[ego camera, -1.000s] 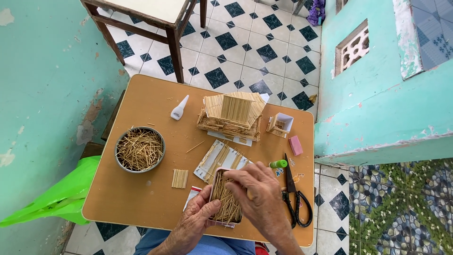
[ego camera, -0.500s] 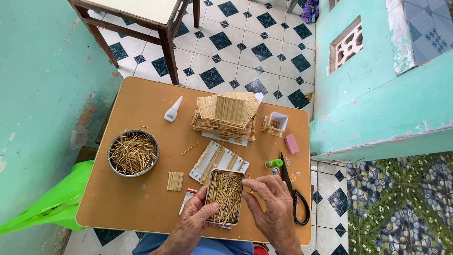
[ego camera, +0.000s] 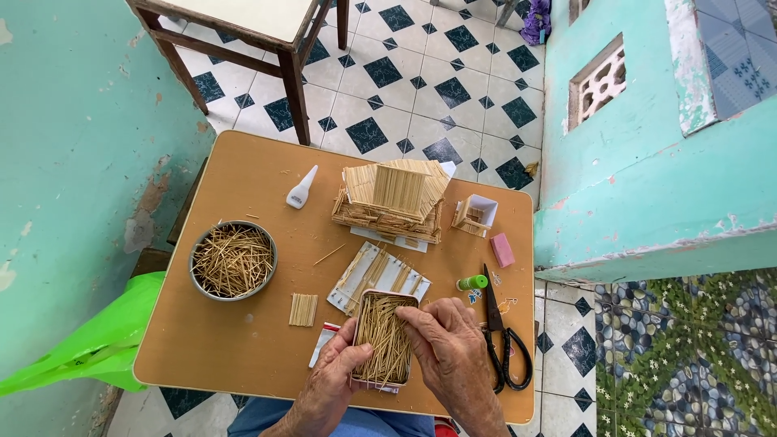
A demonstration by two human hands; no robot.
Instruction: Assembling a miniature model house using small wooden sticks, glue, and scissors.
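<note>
A small rectangular tin (ego camera: 385, 336) full of thin wooden sticks lies near the front edge of the brown table (ego camera: 235, 186). My left hand (ego camera: 336, 380) grips the tin's left side. My right hand (ego camera: 449, 348) rests over its right side, fingers reaching into the sticks. Behind the tin lies a white card (ego camera: 379, 277) with sticks laid across it. A model house made of sticks (ego camera: 392, 198) stands further back.
A round metal bowl of sticks (ego camera: 233, 259) sits at the left, a small glued stick panel (ego camera: 303, 310) beside it. A white glue bottle (ego camera: 301, 188), a small stick box (ego camera: 476, 214), a pink eraser (ego camera: 502, 249), a green cap (ego camera: 473, 282) and black scissors (ego camera: 502, 340) lie around. A wooden chair (ego camera: 259, 32) stands beyond.
My right hand has slid off the top of the tin to its right side, uncovering the sticks. The tin stays between both hands.
</note>
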